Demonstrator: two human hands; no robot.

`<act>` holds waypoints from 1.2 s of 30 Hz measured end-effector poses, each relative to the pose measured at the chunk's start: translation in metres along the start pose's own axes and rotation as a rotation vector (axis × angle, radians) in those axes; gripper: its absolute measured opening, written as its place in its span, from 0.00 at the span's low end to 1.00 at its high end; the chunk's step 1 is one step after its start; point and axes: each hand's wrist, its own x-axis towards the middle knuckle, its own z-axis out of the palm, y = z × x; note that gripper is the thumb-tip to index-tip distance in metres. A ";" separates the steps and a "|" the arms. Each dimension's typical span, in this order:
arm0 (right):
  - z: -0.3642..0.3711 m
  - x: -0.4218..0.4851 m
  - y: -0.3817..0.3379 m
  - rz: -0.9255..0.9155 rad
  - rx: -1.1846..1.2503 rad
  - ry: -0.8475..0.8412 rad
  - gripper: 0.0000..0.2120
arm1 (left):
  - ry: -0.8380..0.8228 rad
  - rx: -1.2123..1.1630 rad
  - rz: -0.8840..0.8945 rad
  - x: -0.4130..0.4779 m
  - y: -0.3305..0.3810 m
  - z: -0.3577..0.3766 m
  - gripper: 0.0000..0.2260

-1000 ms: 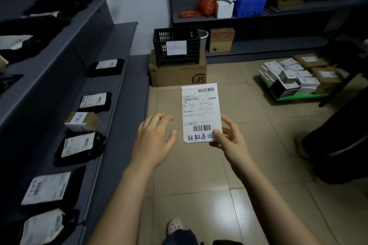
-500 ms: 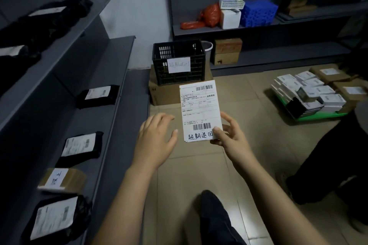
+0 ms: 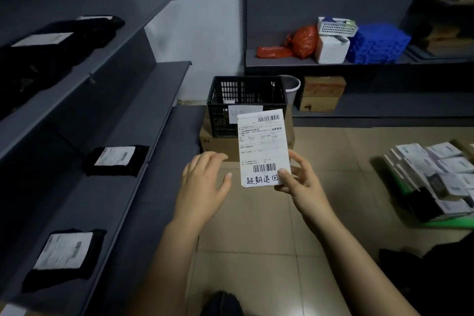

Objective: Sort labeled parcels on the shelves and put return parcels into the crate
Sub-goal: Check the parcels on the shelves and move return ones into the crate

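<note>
My right hand (image 3: 300, 185) pinches the lower right corner of a flat white parcel (image 3: 263, 146) with barcodes and handwritten characters, held upright at chest height. My left hand (image 3: 205, 182) hovers just left of it with relaxed fingers, holding nothing. Straight ahead stands a black plastic crate (image 3: 246, 92) with a paper note on its front, set on a cardboard box (image 3: 218, 145). Black labeled parcels lie on the grey shelves on the left, one (image 3: 116, 159) on the middle shelf, another (image 3: 65, 256) nearer me, and others (image 3: 59, 41) on the upper shelf.
A stack of white-labeled boxes on a green cart (image 3: 436, 179) stands on the floor at right. The back shelf holds an orange bag (image 3: 300, 41), a white box and a blue crate (image 3: 377, 43). A dark-clothed person (image 3: 436, 277) is at lower right. Tiled floor lies between me and the crate.
I have walked forward toward the crate; the shelves and crate appear closer and larger. Both hands and the white parcel keep the same pose.
</note>
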 end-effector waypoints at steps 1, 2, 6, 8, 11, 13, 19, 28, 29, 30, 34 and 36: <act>0.001 0.016 0.001 0.005 -0.001 -0.005 0.20 | -0.005 -0.001 0.000 0.014 -0.005 0.006 0.14; 0.003 0.031 0.002 0.010 -0.003 -0.007 0.20 | -0.013 -0.001 0.000 0.027 -0.010 0.013 0.14; 0.015 0.097 0.005 0.010 -0.018 0.001 0.20 | -0.020 -0.004 0.013 0.087 -0.038 0.037 0.14; 0.025 0.135 0.005 -0.006 -0.016 0.020 0.21 | -0.019 -0.010 0.034 0.126 -0.056 0.048 0.14; 0.044 0.194 0.000 -0.018 0.007 0.068 0.22 | -0.015 -0.018 0.075 0.192 -0.084 0.060 0.14; 0.059 0.234 -0.004 -0.026 0.005 0.090 0.22 | -0.022 -0.018 0.094 0.235 -0.102 0.065 0.14; 0.101 0.331 -0.011 -0.037 0.018 0.128 0.21 | -0.035 -0.017 0.173 0.342 -0.150 0.081 0.14; 0.117 0.468 0.003 0.033 -0.049 0.112 0.22 | -0.077 -0.054 0.140 0.446 -0.202 0.139 0.14; 0.116 0.486 0.006 0.039 -0.055 0.107 0.23 | -0.091 -0.045 0.129 0.460 -0.207 0.148 0.14; 0.115 0.506 0.008 0.048 -0.054 0.099 0.23 | -0.105 -0.034 0.117 0.476 -0.213 0.157 0.14; 0.106 0.594 0.016 0.083 -0.035 0.031 0.24 | -0.140 -0.010 0.059 0.546 -0.228 0.202 0.15; 0.097 0.640 0.019 0.106 -0.044 0.011 0.24 | -0.155 -0.018 0.042 0.581 -0.232 0.225 0.15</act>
